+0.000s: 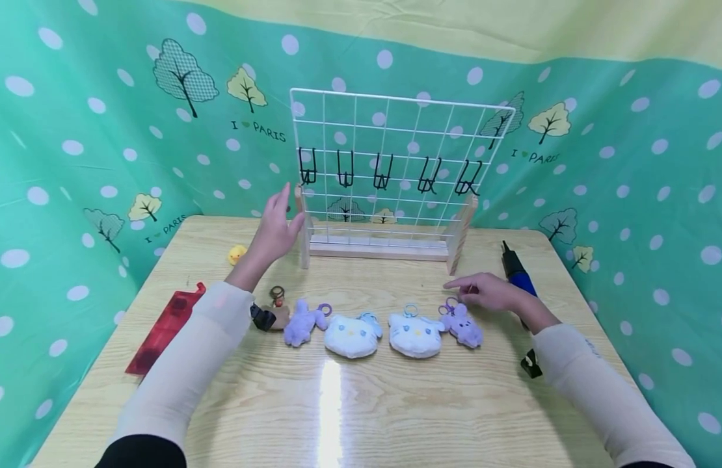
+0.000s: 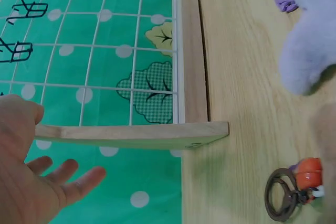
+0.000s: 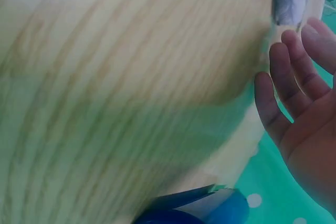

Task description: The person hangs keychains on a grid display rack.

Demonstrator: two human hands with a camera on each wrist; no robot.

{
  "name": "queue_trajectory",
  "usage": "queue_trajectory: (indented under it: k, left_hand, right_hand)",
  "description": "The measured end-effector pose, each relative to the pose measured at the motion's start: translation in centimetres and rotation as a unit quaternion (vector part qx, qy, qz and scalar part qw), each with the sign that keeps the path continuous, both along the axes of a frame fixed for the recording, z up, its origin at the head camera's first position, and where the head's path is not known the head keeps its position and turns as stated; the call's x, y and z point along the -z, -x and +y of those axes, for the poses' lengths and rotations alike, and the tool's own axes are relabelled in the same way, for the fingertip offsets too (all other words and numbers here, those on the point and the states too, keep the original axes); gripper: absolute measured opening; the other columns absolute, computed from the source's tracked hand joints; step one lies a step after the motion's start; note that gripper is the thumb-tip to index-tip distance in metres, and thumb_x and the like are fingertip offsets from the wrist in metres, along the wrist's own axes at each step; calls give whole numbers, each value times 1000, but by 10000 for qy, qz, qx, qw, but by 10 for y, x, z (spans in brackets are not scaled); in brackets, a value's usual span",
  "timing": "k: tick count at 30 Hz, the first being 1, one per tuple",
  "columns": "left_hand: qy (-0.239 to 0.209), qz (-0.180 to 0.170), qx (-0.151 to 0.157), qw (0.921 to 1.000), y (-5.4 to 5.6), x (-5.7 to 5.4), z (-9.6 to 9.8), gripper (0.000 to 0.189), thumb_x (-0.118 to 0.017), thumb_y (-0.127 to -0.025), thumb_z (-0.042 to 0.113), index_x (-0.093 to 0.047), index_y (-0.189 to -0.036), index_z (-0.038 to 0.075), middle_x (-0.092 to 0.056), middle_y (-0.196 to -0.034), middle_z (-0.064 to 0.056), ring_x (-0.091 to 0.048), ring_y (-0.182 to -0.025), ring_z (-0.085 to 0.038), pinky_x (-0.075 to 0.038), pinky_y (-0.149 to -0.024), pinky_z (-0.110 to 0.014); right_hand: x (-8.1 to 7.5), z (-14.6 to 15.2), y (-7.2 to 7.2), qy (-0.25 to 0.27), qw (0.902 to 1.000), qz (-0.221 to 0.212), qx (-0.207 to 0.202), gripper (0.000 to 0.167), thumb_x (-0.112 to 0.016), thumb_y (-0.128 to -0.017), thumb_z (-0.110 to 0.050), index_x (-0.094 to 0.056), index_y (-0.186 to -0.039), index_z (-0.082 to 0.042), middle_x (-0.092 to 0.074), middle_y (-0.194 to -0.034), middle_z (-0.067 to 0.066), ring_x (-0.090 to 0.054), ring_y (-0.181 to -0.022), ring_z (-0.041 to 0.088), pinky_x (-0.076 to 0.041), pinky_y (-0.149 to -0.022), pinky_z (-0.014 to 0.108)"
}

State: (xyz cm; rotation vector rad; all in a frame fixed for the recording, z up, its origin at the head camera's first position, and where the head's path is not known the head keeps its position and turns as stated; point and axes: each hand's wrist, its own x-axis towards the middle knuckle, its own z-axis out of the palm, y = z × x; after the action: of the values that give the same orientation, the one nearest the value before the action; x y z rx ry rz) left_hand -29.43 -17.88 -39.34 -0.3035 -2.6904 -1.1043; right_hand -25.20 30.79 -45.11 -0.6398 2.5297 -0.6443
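My left hand (image 1: pixel 277 224) is beside the left wooden post (image 2: pixel 131 132) of a white wire grid rack (image 1: pixel 384 156), fingers extended and thumb near the post; whether it touches cannot be told. My right hand (image 1: pixel 484 290) hovers by the ring of the right purple plush bunny keychain (image 1: pixel 465 326), index finger stretched out; the right wrist view shows loosely bent fingers (image 3: pixel 281 66) holding nothing. In the row lie two white plush cat-face keychains (image 1: pixel 352 337), another purple plush keychain (image 1: pixel 301 324), and a brown keychain (image 1: pixel 280 315) partly hidden by the left wrist camera.
Several black wire hooks (image 1: pixel 345 170) hang across the grid. A red pouch (image 1: pixel 164 331) lies at the left, near a small yellow figure (image 1: pixel 237 253). Along the right side rests a blue and black tool (image 1: pixel 520 276). Green printed cloth (image 1: pixel 630 195) surrounds the table.
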Motion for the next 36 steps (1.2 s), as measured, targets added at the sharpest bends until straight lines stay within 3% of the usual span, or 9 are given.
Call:
queue_trajectory:
  k: [3,6,10,18,25,30,36]
  left_hand:
    - [-73,29,6,10000,6,-1,3,74,-52,-106,25,-8,-165,17,-23,-165,-24,-43,-141,-43,-42,-117,-58]
    - [-180,135,36,9997,10,-2,5,70,-51,-107,24,-13,-165,16,-27,-163,-23,-49,-137,-42,-49,-112,-56]
    - [-307,282,42,9991,15,-4,5,61,-47,-108,23,-22,-163,13,-35,-159,-24,-55,-131,-40,-55,-106,-52]
    - [-443,167,-76,9989,23,-11,3,50,-46,-110,25,-37,-158,16,-50,-150,-19,-60,-115,-35,-60,-91,-48]
    - [-554,120,-109,9983,25,-8,4,49,-48,-109,25,-39,-156,17,-51,-153,-15,-63,-117,-33,-64,-85,-43]
    - [-667,107,-80,9977,24,-6,3,48,-49,-109,24,-40,-156,17,-51,-153,-14,-64,-113,-32,-65,-80,-41]
    - [-639,73,-95,9979,24,-6,1,49,-48,-109,25,-39,-157,19,-50,-154,-13,-64,-114,-32,-65,-81,-40]
  right_hand:
    - [4,2,1,39,9998,-170,-67,39,-59,-101,-5,-64,-139,-13,-68,-94,2,-58,-83,15,-51,-78,29]
    - [7,3,2,90,9996,-265,-78,36,-59,-101,-5,-67,-136,-14,-74,-116,7,-66,-103,22,-57,-94,42]
    - [10,6,8,55,9995,-305,-90,35,-58,-101,-5,-69,-133,-17,-68,-136,9,-63,-126,27,-51,-108,52]
    - [17,8,12,252,9991,-164,-309,33,-61,-100,-5,-71,-130,-16,-71,-131,8,-66,-118,22,-55,-101,40]
    - [21,10,10,326,9992,-79,-226,29,-66,-97,-5,-76,-122,-15,-74,-122,8,-65,-102,12,-53,-86,22]
    - [25,9,8,400,9990,-45,-176,28,-67,-96,-5,-76,-121,-14,-74,-123,10,-67,-106,16,-54,-86,21]
    - [29,8,6,354,9991,199,-154,28,-67,-97,-5,-76,-121,-17,-74,-123,8,-67,-115,24,-56,-95,30]
